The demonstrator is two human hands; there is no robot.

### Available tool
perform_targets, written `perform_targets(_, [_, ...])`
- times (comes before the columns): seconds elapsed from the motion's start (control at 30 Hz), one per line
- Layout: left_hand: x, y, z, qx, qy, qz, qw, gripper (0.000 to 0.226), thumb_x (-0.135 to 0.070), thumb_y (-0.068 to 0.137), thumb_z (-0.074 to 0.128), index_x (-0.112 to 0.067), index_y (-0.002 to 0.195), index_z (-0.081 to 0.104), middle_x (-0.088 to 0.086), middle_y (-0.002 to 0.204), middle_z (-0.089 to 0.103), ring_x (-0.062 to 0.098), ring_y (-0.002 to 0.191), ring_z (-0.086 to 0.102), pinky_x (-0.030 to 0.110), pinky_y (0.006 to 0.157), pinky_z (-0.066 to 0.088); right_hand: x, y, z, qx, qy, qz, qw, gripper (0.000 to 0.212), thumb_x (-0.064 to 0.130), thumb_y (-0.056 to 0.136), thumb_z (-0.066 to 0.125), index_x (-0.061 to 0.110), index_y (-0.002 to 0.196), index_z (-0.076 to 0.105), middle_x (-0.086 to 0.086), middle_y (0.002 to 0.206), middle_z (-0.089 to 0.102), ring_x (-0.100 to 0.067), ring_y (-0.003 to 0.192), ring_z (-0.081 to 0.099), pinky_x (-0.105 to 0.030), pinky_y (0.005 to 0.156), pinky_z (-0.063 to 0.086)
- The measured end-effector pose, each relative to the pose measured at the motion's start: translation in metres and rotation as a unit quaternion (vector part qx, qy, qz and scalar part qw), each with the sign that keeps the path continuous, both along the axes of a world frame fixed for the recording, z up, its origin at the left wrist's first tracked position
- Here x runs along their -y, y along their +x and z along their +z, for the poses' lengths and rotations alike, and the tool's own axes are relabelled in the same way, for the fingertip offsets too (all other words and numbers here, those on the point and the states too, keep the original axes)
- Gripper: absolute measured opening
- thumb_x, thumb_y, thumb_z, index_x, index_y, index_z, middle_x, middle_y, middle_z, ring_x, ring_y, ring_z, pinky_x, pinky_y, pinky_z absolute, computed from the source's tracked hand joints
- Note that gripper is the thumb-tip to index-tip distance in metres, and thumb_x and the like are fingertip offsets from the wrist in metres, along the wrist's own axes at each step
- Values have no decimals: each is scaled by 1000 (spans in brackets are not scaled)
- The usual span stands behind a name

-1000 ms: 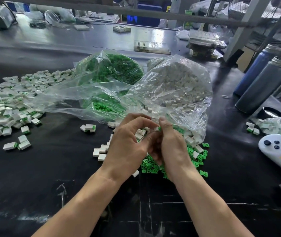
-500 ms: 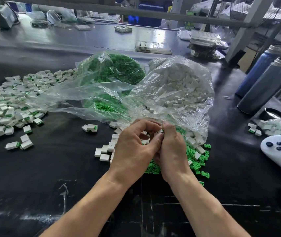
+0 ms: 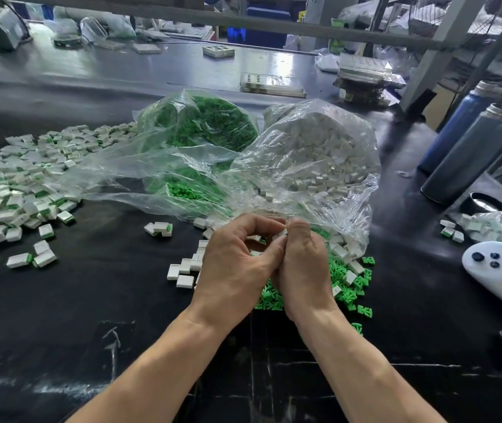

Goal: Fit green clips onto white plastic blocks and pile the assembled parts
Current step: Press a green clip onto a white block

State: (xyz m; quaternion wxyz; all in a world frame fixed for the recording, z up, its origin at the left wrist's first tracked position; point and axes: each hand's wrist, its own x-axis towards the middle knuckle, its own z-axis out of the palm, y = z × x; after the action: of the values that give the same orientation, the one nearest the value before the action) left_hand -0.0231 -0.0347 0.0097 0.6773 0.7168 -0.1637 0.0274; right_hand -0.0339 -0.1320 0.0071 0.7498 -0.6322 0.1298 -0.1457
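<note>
Head view: left hand (image 3: 234,270) and right hand (image 3: 304,264) meet knuckles-up above tabletop (image 3: 91,315), fingers (image 3: 261,221) curled, pinching white block (image 3: 280,234) between them over loose green clips (image 3: 350,288); assembled pile (image 3: 14,190) far left.

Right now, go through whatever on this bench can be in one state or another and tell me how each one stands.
Left hand: fingers curled, pinching a white block.
Right hand: curled, pinching the same block.
Bag of green clips: open, slumped.
Bag of white blocks: open, spilling blocks.
Assembled pile: loose, spread out.
Grey bottle: lid on.
Blue bottle: lid on.
</note>
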Motion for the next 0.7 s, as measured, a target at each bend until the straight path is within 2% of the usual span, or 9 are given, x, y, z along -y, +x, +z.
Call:
perform_targets(0.1, [-1, 2, -1, -11, -7, 4, 1000, 6, -14, 90, 80, -18, 91, 76, -13, 100, 79, 7, 79, 75, 18, 67, 57, 0, 1, -1, -17, -10, 8, 1000, 47, 43, 97, 39, 22, 86, 80, 4, 67, 74, -6, 58, 67, -21, 49, 49])
perform_targets(0.17, [-2, 3, -2, -27, -13, 0, 1000, 6, -15, 90, 80, -20, 91, 76, -13, 98, 79, 10, 78, 76, 20, 67, 58, 2, 0, -2, -16, -9, 16, 1000, 50, 43, 106, 39, 22, 84, 79, 10, 55, 64, 0, 45, 56, -15, 41, 40])
perform_targets(0.23, [-4, 4, -3, -32, -12, 4, 999, 8, -17, 90, 81, -23, 92, 77, -11, 93, 79, 11, 78, 76, 23, 69, 59, 6, -1, -3, -6, -34, 24, 999, 61, 45, 112, 33, 30, 74, 79, 10, 48, 58, 0, 39, 49, -14, 37, 35])
perform_targets(0.33, [-9, 7, -3, -17, -1, 27, 1000, 9, -23, 89, 82, -29, 94, 77, -13, 90, 78, 9, 78, 74, 20, 71, 58, 16, -3, -1, 13, -87, 9, 996, 64, 53, 110, 37, 20, 71, 74, 5, 53, 58, -6, 42, 47, -17, 39, 34])
perform_targets(0.43, [-16, 11, -3, -13, 3, 38, 999, 9, -27, 88, 82, -32, 94, 77, -12, 91, 78, 9, 83, 73, 22, 75, 58, 27, -5, 1, 55, -104, 20, 993, 36, 41, 108, 53, 16, 91, 73, 4, 68, 65, -7, 49, 51, -17, 43, 38])
perform_targets(0.53, [-21, 14, -2, -16, 27, 35, 999, 11, -23, 89, 81, -32, 94, 77, -14, 90, 78, 5, 85, 74, 21, 77, 59, 29, -6, 3, 67, -162, 51, 983, 8, 25, 101, 68, 20, 98, 75, 9, 75, 70, -4, 59, 59, -15, 51, 44])
perform_targets(0.6, [-28, 18, -1, -24, 63, 42, 997, 14, -21, 89, 81, -31, 98, 76, -15, 90, 78, 3, 86, 74, 18, 77, 58, 28, -5, -1, 44, -206, 37, 977, 5, 25, 100, 70, 25, 98, 75, 12, 77, 72, 0, 64, 63, -16, 59, 48])
perform_targets(0.7, [-48, 27, 0, -18, 172, 92, 981, 15, -28, 88, 81, -36, 98, 74, -19, 88, 76, -2, 84, 72, 15, 72, 58, 32, -5, -3, 15, -219, 2, 976, 16, 35, 102, 66, 25, 91, 73, 11, 73, 71, 0, 60, 60, -15, 58, 46])
